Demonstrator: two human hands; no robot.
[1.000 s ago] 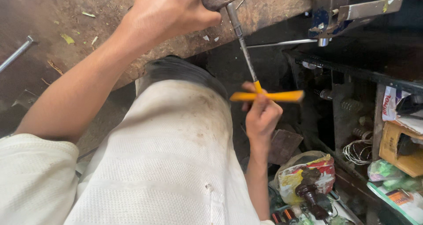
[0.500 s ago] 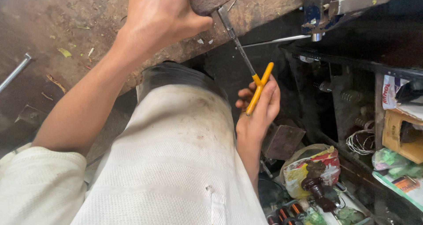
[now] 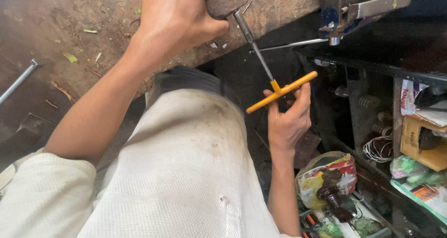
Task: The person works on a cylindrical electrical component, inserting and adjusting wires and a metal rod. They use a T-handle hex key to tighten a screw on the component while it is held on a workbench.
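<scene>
My left hand [image 3: 174, 19] is shut over a dark, rusty metal part [image 3: 223, 0] at the edge of the worn wooden workbench [image 3: 70, 23]. A thin steel shaft [image 3: 253, 44] runs from that part down and to the right, ending in a yellow T-handle [image 3: 281, 92]. My right hand [image 3: 288, 121] holds this T-handle from below, thumb and fingers against the crossbar, which slants up to the right. My white-trousered leg fills the lower middle of the view.
A blue bench vise [image 3: 354, 10] sits at the top right with a thin rod [image 3: 288, 44] under it. A threaded rod [image 3: 18, 82] lies at the left. Shelves at the right hold boxes [image 3: 421, 140], a wire coil [image 3: 379, 149] and a colourful bag [image 3: 326, 177].
My right hand has turned the yellow T-handle: level a second ago, steeply tilted half a second ago, now slanting up to the right. My left hand stays clamped on the part.
</scene>
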